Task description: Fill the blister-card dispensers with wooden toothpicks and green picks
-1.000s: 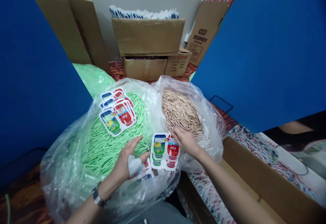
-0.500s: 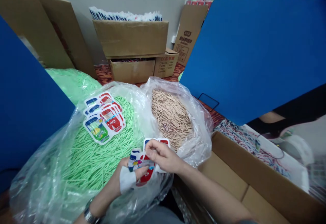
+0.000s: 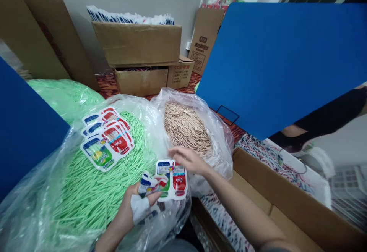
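My left hand, with white tape around the thumb, grips crumpled printed packets. Right beside them are flat packets with a green picture and a red "Cola" picture. Whether these are also in my grip or lie on the plastic, I cannot tell. Just above their top edge, my right hand hovers with fingers stretched out to the left and nothing visible in them. More such packets lie in overlapping layers on a heap of light green sticks in a clear plastic bag.
Pale brown sticks fill a second clear bag. An open cardboard box stands at the right, beside a white tub of striped packets. Blue panels flank both sides. Stacked cartons are by the wall, and another person's arm shows at far right.
My right hand has lifted off the packets and its fingers have straightened. The flat packets show more fully now. The whole view has shifted slightly.
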`<state>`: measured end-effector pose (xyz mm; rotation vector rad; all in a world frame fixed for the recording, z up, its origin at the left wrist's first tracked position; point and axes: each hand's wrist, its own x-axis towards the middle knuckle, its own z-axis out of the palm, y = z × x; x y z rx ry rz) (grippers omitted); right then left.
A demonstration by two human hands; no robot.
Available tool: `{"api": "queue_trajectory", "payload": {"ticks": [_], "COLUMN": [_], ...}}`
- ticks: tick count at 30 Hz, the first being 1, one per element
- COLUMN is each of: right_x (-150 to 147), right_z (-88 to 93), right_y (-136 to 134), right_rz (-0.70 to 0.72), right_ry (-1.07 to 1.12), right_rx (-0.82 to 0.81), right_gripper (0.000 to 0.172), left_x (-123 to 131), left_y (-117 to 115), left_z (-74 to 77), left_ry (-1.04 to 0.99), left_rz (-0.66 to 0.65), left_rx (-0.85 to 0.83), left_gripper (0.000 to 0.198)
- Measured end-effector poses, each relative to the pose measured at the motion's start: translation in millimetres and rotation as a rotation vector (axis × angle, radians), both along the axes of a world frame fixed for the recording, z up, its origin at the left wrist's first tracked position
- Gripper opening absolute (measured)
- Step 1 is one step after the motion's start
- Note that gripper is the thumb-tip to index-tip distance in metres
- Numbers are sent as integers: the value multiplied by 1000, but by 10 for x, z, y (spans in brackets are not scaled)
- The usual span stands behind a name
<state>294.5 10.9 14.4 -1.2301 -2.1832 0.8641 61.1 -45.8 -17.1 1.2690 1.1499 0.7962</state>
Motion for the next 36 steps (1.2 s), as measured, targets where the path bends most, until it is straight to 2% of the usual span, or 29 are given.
{"api": "queue_trajectory", "payload": {"ticks": [2,3,6,9,11,17,22,29,36], "right_x": [261,374,590,646,651,674,659,577,565], "right_z": [-136,-215,-448,-615,-682,-793,-872,-948,-893], "right_y": [259,375,616,728,772,820,848,933,878], "right_rz": [-296,-387,-505,-530,-525,-456,-446,-451,-506], "right_ry": [-448,-721,-935,-1006,-1036,-1077,-1103,-1096,-1076], "right_rx": [65,43,-1,-7,1,34,36,61,60], "right_gripper": [31,33,44,49,45,31,29,32,32], "left_x": [-16,-23,-34,-41,-53,-92,-68,-64,-121], "left_y": [-1,-2,-2,5,4,-20,7,-2,-38], "left_z": [-28,-37,-35,-16,-23,-147,-109,-72,-21], "left_ry": [20,28,26,11,15,32,32,-2,13], "left_rz": [38,47,50,36,22,18,-15,-31,12], "left_rx": [-26,-40,-66,-56,-42,-81,-107,-121,-108], "left_gripper": [23,23,24,24,24,27,32,32,26]}}
